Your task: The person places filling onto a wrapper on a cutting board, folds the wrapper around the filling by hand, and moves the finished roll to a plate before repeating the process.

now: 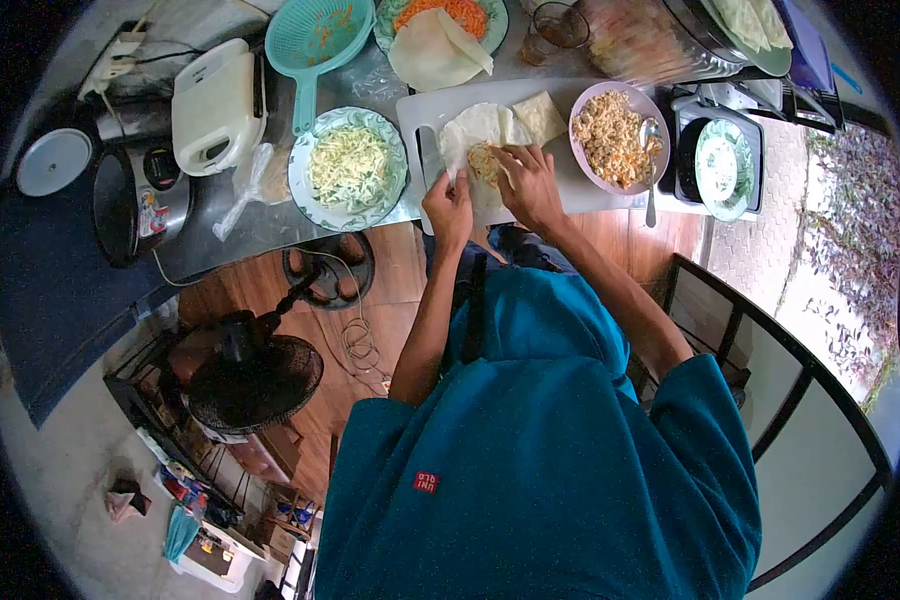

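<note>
A thin pale wrapper sheet (482, 122) lies on the white cutting board (422, 108), with a patch of orange-and-white filling (483, 166) on its near part. My left hand (449, 211) is closed, thumb and fingers pinching the wrapper's left near edge. Beside the filling, my right hand (532, 190) has its fingers apart, their tips touching the filling's right side; the thumb is partly hidden. A folded wrapper packet (540, 118) sits just beyond my right fingers. To the right, a pink bowl (577, 112) contains chopped filling and a metal spoon (651, 165).
Left of the board stands a plate (297, 182) of shredded cabbage. Behind are a green colander (305, 95) and a plate of shredded carrot (460, 14) under more wrappers (435, 50). A glass (555, 35) stands behind; a green-patterned plate (722, 170) rests on a stove at right.
</note>
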A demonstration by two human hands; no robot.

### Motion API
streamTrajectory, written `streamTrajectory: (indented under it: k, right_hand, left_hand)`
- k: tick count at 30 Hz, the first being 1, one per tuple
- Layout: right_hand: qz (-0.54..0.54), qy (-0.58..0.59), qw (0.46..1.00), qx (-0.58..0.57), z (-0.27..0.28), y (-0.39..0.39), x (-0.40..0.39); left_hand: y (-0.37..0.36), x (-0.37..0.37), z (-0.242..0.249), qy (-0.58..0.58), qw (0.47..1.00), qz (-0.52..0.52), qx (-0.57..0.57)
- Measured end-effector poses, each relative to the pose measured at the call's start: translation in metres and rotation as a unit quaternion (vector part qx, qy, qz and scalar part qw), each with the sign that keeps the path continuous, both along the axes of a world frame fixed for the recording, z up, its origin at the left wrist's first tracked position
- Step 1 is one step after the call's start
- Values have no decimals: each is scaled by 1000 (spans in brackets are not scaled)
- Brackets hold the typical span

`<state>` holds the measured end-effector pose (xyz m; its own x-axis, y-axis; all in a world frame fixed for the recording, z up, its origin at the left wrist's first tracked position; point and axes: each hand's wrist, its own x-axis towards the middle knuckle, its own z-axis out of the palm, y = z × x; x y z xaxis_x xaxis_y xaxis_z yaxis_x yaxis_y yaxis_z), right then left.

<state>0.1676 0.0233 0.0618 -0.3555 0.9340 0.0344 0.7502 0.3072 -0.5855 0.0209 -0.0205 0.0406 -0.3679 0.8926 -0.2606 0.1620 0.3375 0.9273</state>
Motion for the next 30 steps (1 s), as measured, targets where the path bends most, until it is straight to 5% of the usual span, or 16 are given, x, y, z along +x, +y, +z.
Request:
streamTrajectory:
  k: [3, 10, 12, 16, 18, 22, 30]
  right_hand:
    - [64, -105, 990, 74, 12, 11, -10]
    - [156, -145, 974, 72, 3, 19, -10]
    - [138, -109, 981, 82, 9, 16, -3]
    - [14, -42, 999, 15, 12, -3, 12]
    - [-62, 41, 988, -134, -2, -20, 17]
    - [-122, 161, 959, -198, -11, -40, 10]
    - [-132, 195, 956, -175, -27, -33, -9]
  left_hand:
    - [2, 4, -6, -23, 999, 39, 25]
    - [2, 2, -1, 41, 997, 56, -23]
    - [4, 2, -5, 8, 997, 65, 39]
    - [1, -1, -6, 47, 998, 23, -16]
    - [1, 0, -10, 52, 998, 29, -7]
    - [0, 1, -6, 32, 999, 17, -3]
    - [-1, -5, -4, -5, 1000, 17, -5]
